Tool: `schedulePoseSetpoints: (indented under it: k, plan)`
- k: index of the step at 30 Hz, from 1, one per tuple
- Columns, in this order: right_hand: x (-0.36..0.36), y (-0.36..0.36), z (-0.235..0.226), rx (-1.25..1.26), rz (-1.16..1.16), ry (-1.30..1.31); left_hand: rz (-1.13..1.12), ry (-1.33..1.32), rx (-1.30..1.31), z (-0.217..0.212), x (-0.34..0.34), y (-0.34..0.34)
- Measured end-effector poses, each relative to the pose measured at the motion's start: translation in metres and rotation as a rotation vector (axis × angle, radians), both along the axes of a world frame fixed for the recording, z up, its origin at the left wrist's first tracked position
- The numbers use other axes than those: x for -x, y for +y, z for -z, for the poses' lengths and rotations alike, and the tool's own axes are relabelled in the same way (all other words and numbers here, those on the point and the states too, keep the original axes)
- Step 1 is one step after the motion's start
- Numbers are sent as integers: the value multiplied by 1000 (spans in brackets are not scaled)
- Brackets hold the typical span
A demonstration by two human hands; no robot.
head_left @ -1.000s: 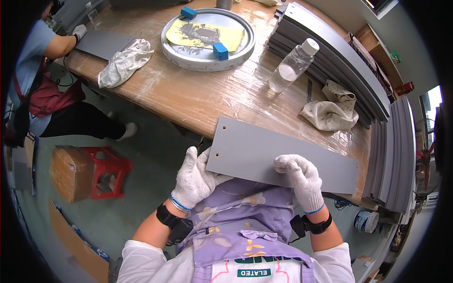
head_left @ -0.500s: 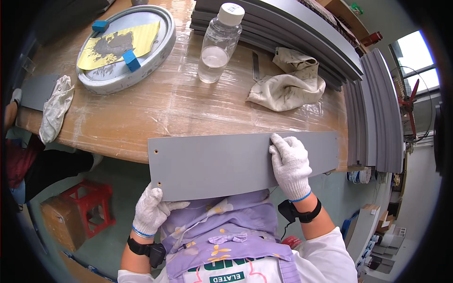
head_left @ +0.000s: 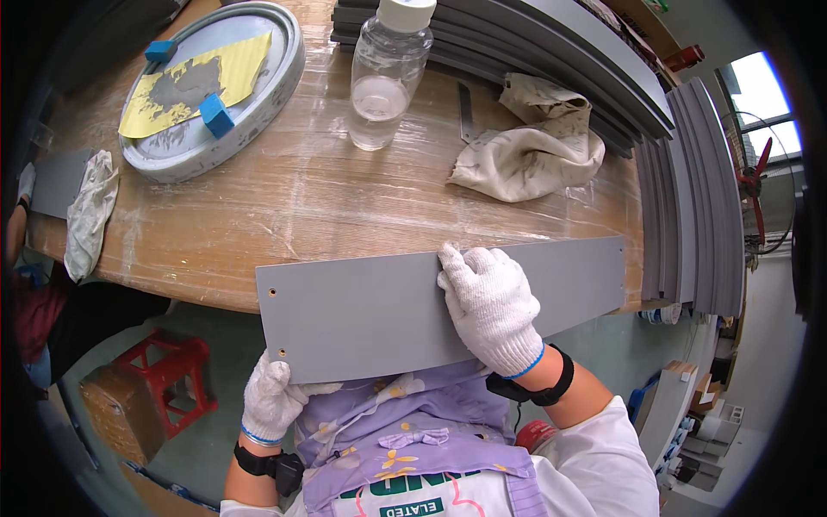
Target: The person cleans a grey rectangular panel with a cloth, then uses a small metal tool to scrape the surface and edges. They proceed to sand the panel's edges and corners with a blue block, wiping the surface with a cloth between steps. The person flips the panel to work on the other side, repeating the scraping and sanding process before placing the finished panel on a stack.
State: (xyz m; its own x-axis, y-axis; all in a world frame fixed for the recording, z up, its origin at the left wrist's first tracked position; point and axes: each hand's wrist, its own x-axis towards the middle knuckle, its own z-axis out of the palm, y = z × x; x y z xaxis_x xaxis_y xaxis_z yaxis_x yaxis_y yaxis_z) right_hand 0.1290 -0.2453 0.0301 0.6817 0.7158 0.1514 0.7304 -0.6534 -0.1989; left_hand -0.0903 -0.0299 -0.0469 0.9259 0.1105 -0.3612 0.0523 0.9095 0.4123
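Observation:
A long flat grey panel (head_left: 362,319) lies in front of me, its far side over the table edge and its near side against my purple apron. Two small brass-rimmed holes show at its left end. Gloved in white, my left hand (head_left: 270,401) is closed on the near left corner, thumb on top. My right hand (head_left: 493,306), also gloved, rests across the panel's middle. Its fingers are bent together at the far edge; whether they pinch something small there is hidden.
Beyond the panel stand a clear bottle (head_left: 388,77) of liquid, a crumpled cloth (head_left: 525,146), and a round lid (head_left: 280,95) bearing yellow sandpaper (head_left: 245,65) and blue blocks. Grey panels (head_left: 698,198) are stacked at right. A red stool (head_left: 172,379) and another person's hand (head_left: 27,179) are left.
My right hand has slid left along the panel's far edge. The panel's left end has come slightly nearer to me, while my left hand keeps its corner.

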Motion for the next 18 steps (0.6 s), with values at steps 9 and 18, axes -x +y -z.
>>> schedulePoseSetpoints:
  k: [9, 18]
  plan:
    - [-71, 8, -35, -292, 277, 312, 24, 34, 0, -4, -4, 2]
    - [-192, 99, -14, 630, 463, 112, 32, 77, -13, -10, -8, 2]
